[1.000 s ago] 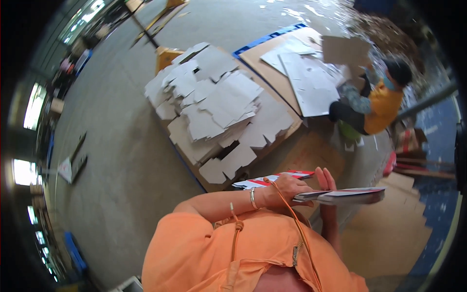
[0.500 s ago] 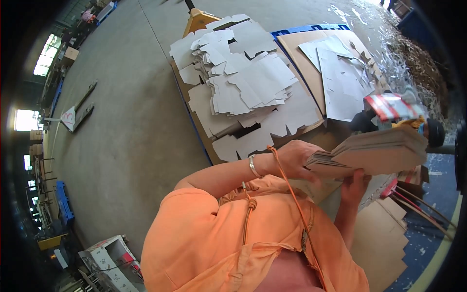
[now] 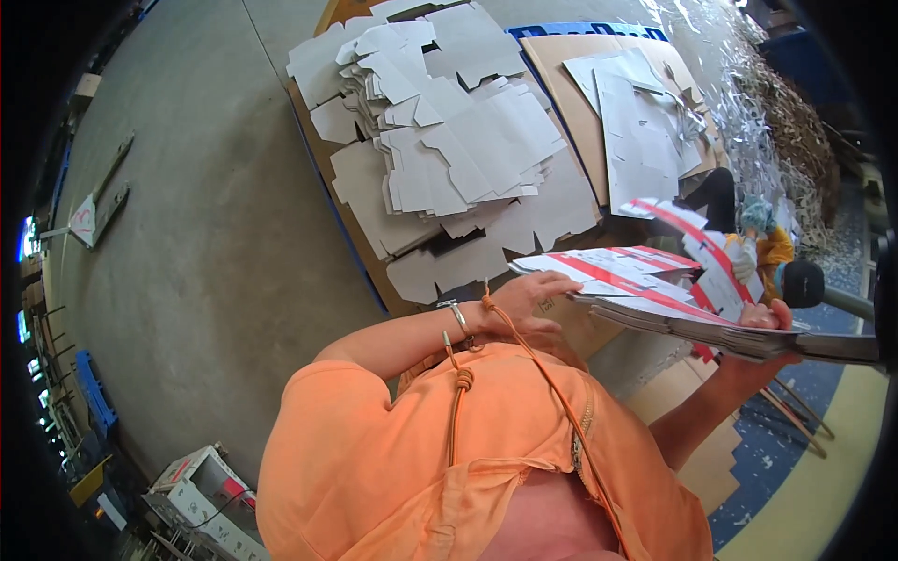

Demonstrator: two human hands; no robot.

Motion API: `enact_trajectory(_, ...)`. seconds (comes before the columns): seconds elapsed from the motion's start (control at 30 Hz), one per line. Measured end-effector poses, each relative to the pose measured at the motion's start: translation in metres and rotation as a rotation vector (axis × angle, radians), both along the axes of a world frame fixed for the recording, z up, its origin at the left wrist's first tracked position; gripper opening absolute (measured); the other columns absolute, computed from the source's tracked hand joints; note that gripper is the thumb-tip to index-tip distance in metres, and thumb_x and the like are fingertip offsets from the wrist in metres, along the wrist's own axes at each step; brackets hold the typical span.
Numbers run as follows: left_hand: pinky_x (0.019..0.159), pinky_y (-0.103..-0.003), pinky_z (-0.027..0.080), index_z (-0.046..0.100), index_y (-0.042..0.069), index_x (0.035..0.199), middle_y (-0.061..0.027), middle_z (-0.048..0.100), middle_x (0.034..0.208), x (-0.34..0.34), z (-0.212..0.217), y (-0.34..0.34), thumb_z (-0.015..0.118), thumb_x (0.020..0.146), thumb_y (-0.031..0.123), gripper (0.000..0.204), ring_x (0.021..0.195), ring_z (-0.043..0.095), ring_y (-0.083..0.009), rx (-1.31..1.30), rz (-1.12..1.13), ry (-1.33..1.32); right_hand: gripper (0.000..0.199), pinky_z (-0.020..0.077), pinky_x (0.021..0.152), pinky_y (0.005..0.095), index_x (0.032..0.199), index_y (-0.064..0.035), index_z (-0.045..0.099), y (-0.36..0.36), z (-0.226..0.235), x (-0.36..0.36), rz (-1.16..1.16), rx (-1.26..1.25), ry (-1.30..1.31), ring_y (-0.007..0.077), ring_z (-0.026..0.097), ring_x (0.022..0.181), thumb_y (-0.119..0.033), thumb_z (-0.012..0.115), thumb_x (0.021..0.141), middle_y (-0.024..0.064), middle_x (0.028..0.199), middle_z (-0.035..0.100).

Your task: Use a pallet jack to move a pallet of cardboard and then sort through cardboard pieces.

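Note:
A stack of flat cardboard box blanks [image 3: 645,304], white with red bands on the upper face, lies tilted in front of my chest. My right hand [image 3: 767,338] grips its right part, with the thumb over the top and the fingers underneath. At the stack's left end, my left hand [image 3: 528,304] touches the edge with outstretched fingers, not wrapped round it. Just beyond the stack, a co-worker's gloved hand [image 3: 745,259] is at a red-and-white sheet [image 3: 706,245]. Part of that sheet is hidden behind my stack.
White die-cut cardboard sheets [image 3: 458,140] are piled on a pallet ahead. A second pallet beside it bears brown board [image 3: 552,70] and loose white sheets [image 3: 636,131]. Shredded scraps [image 3: 781,122] lie at far right. Brown cardboard [image 3: 697,453] lies below my right arm. A pallet jack [image 3: 89,220] stands at left.
The stack has turned from its plain brown side to its printed white-and-red face. My right hand has moved right along it; my left hand has loosened and shifted left. The view has shifted slightly.

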State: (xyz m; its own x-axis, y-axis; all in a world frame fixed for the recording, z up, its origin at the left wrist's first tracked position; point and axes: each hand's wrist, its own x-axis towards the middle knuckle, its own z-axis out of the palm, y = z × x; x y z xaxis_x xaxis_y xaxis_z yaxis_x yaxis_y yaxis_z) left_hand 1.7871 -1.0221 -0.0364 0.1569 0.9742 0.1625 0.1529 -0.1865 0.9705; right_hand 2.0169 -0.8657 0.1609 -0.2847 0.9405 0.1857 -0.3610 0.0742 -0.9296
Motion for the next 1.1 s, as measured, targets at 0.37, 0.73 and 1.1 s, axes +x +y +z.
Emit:
enact_trajectory(0.37, 0.067, -0.033, 0.050, 0.054, 0.009, 0.107, -0.0097, 0.061, 0.093, -0.050, -0.008, 0.037, 0.061, 0.075, 0.014, 0.033, 0.077, 0.059, -0.0297, 0.153, 0.266, -0.016, 0.050, 0.0326, 0.075, 0.0327, 0.122, 0.0115, 0.032, 0.103, 0.077, -0.140, 0.208, 0.145, -0.161, 0.0151, 0.035, 0.072, -0.022, 0.040, 0.087, 0.0058, 0.083, 0.039)
enact_trajectory(0.73, 0.057, -0.025, 0.048, 0.059, -0.001, 0.099, -0.0027, 0.062, 0.081, -0.168, -0.139, 0.052, 0.066, 0.077, 0.014, 0.028, 0.069, 0.057, -0.0089, -0.584, 0.723, -0.785, 0.060, 0.0317, 0.098, 0.0364, 0.124, -0.0065, 0.045, 0.149, -0.134, -0.389, 0.390, 0.741, -0.884, 0.0262, 0.044, 0.116, -0.047, 0.055, 0.081, 0.0158, 0.123, 0.048)
enact_trajectory(1.1, 0.069, -0.035, 0.053, 0.049, 0.000, 0.099, -0.0083, 0.058, 0.095, -0.191, -0.307, 0.045, 0.061, 0.082, 0.016, 0.026, 0.083, 0.060, -0.0189, -0.931, 1.019, -0.830, 0.084, 0.0348, 0.095, 0.0362, 0.132, 0.0020, 0.026, 0.099, -0.500, -0.123, 0.123, -0.630, -1.212, 0.0282, 0.036, 0.122, -0.044, 0.065, 0.073, 0.0229, 0.132, 0.034)
